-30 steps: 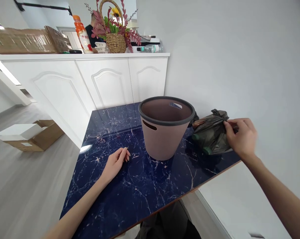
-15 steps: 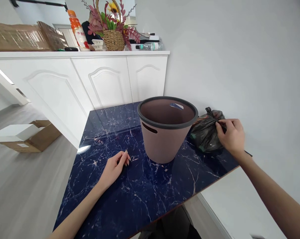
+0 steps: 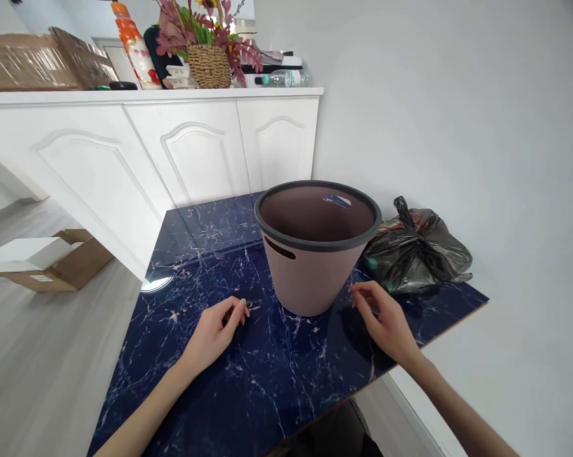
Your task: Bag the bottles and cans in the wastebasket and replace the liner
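A brown plastic bin with a dark rim stands upright on the dark blue marbled table; its inside looks bare. A tied black rubbish bag lies on the table to the bin's right, against the wall. My right hand hovers low over the table just right of the bin's base, fingers apart, holding nothing. My left hand rests on the table to the left of the bin, fingers loosely curled with nothing in them.
White cabinets run behind the table; their top holds a wicker flower basket, an orange bottle, a clear bottle and cardboard. An open carton sits on the wooden floor at left. A white wall is on the right.
My right hand has let go of the black bag and moved left and toward me, down beside the bin's base. The bag now lies free. My left hand has stayed put.
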`<state>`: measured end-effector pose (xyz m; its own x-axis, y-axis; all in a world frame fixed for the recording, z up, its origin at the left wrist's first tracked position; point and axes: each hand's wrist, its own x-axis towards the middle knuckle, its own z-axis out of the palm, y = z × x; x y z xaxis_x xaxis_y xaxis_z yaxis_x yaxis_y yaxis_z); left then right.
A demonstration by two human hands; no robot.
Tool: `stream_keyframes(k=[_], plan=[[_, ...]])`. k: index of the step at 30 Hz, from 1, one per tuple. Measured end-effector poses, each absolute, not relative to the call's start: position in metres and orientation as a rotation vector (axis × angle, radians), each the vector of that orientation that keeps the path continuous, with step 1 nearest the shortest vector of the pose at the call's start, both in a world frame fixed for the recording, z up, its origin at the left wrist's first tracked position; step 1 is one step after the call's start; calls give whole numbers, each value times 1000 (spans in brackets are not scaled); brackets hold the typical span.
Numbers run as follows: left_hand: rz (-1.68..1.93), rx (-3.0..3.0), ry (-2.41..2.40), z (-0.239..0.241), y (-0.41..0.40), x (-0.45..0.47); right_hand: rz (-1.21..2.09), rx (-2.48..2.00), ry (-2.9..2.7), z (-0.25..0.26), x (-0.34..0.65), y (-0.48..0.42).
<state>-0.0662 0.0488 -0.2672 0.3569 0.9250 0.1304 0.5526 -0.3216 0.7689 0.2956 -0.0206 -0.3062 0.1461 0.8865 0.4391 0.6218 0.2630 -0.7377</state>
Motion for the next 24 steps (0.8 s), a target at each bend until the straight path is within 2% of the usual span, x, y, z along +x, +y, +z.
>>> stream_keyframes(k=[2,5,24], plan=[[762,2019,1274,-267,48,-66,517,-1492,-1568,-310,294,-17],[743,2089,1245,-267,47,-65,609,-1510,-1562,-312,295,-15],[620,2458,1085,-292,49,-80,684,-1483,-1443,-312,299,-18]])
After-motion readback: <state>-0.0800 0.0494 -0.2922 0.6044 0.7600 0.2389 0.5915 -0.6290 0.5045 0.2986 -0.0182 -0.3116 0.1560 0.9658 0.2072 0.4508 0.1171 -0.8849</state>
